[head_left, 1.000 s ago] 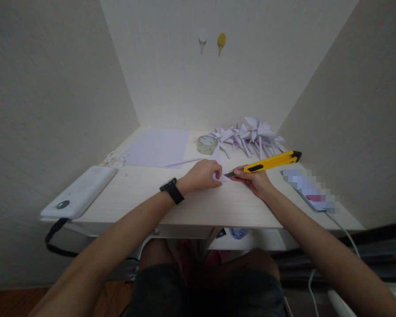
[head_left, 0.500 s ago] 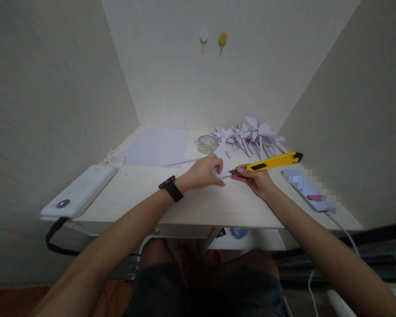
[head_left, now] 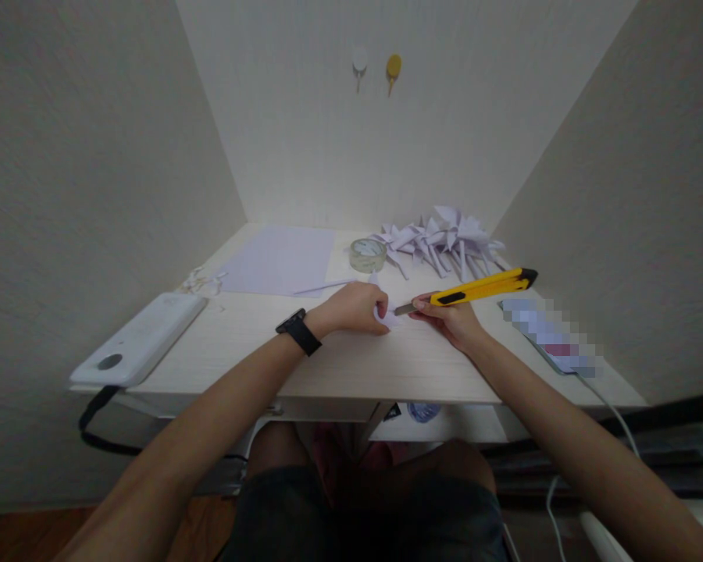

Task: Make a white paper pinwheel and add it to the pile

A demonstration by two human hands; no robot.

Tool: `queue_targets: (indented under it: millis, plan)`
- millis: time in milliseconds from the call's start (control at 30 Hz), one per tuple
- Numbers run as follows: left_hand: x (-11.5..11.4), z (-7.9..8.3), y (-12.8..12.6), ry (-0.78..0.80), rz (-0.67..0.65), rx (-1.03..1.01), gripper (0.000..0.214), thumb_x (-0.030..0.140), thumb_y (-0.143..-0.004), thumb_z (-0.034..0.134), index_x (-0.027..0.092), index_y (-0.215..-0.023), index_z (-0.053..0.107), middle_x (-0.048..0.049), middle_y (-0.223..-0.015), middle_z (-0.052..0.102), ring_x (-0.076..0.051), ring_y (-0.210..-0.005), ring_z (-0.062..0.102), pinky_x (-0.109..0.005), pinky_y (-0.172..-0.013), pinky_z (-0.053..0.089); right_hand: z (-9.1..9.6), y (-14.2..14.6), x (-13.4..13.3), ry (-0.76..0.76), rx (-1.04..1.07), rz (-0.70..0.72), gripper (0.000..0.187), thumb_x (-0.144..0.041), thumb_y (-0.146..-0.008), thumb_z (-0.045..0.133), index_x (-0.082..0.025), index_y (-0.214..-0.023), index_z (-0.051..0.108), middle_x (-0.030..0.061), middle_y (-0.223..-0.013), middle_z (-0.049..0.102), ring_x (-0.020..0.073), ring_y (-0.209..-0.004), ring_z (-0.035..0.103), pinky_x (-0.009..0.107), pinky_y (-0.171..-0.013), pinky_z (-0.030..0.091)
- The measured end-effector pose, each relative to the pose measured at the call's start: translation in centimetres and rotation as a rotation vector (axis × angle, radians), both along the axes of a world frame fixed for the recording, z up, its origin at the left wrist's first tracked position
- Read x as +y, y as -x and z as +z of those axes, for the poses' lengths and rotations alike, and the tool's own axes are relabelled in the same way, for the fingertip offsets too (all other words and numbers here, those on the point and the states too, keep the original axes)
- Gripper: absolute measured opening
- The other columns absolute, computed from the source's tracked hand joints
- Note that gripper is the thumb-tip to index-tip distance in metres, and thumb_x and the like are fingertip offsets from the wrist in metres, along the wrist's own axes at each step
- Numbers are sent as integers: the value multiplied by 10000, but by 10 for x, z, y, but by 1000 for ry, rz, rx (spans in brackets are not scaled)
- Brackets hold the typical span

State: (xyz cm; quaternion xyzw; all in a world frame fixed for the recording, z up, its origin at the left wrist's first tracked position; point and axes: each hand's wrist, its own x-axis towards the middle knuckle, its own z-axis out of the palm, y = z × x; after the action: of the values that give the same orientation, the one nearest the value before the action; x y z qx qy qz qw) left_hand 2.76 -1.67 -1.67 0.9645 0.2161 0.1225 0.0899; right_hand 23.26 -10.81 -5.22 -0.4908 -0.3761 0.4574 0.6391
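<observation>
My left hand point(head_left: 360, 307), with a black watch on its wrist, pinches a small folded piece of white paper point(head_left: 389, 316) above the desk. My right hand point(head_left: 448, 318) grips a yellow utility knife point(head_left: 483, 286) by its front end, and the blade's tip is at the paper. Just beyond my left hand stands a roll of clear tape point(head_left: 368, 256). A thin rolled paper stick point(head_left: 325, 286) lies behind that hand's wrist. Part of the paper is hidden by my fingers.
Several white paper pinwheels point(head_left: 445, 238) are piled at the back right. White sheets point(head_left: 278, 260) lie at the back left, with paper scraps point(head_left: 202, 281) beside them. A white device point(head_left: 140, 337) rests on the left edge; a phone point(head_left: 547, 336) with a cable is at right.
The paper in my left hand has turned, and its long part no longer stands up toward the tape. The knife has shifted slightly left with my right hand.
</observation>
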Motion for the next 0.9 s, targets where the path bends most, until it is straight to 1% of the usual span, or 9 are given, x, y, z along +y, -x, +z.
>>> queue_targets:
  millis: [100,200,300,400,500,600,700,800,900]
  plan:
    - [0,2,1,8,12,6,176,339,-654,722,213,-773,693,-32,-809,687,-220,-785,617,-298,-682,410,0,0,0,-3,6,-3,333,-269,-443,953,-147,-680,754,27,-687,706,156,-664,681,271,-694,634]
    - [1,4,1,40,17,6,191,325,-645,736,207,-793,710,-30,-845,696,-213,-807,622,-288,-698,418,1,-3,-1,-18,49,-38,319,-259,-450,948,-160,-671,741,17,-676,703,165,-650,683,297,-679,643]
    - [4,4,0,117,22,5,251,356,-641,780,202,-834,731,-23,-898,713,-206,-840,630,-274,-720,424,4,-10,-4,-47,134,-97,319,-253,-444,944,-180,-676,738,6,-697,714,171,-656,693,306,-674,648]
    - [10,1,0,209,6,-16,263,361,-649,809,199,-847,747,-13,-901,728,-192,-851,644,-259,-741,428,6,-13,-7,-49,188,-67,338,-274,-421,949,-194,-676,741,-5,-708,717,186,-703,707,342,-735,650]
    - [13,-1,0,303,-28,-47,195,285,-688,789,192,-856,756,1,-861,735,-164,-807,650,-245,-746,431,6,-8,-8,-24,114,-1,323,-278,-434,948,-197,-673,746,1,-714,720,182,-732,704,333,-747,639]
    - [13,0,1,350,-27,-59,174,252,-703,769,185,-863,758,6,-839,735,-152,-773,646,-243,-733,428,1,-2,-9,-5,11,20,327,-299,-439,950,-194,-682,756,5,-686,714,159,-683,685,296,-710,621]
    - [10,1,0,318,-6,-35,217,313,-668,791,191,-844,753,7,-822,725,-158,-758,632,-250,-702,415,-4,0,-8,2,-71,32,350,-335,-452,948,-190,-716,770,10,-676,716,156,-653,672,300,-706,602]
    - [5,1,-1,235,3,4,298,406,-624,801,210,-839,737,3,-837,709,-176,-778,617,-259,-678,398,-7,-3,-8,-18,-175,35,343,-365,-495,933,-192,-745,775,21,-710,732,168,-668,672,321,-717,585]
    - [1,1,-2,172,-11,32,322,432,-628,780,211,-851,709,-12,-874,694,-193,-815,603,-266,-676,391,-7,-4,-8,-23,-232,28,338,-381,-514,926,-193,-751,776,23,-717,735,172,-675,672,322,-718,574]
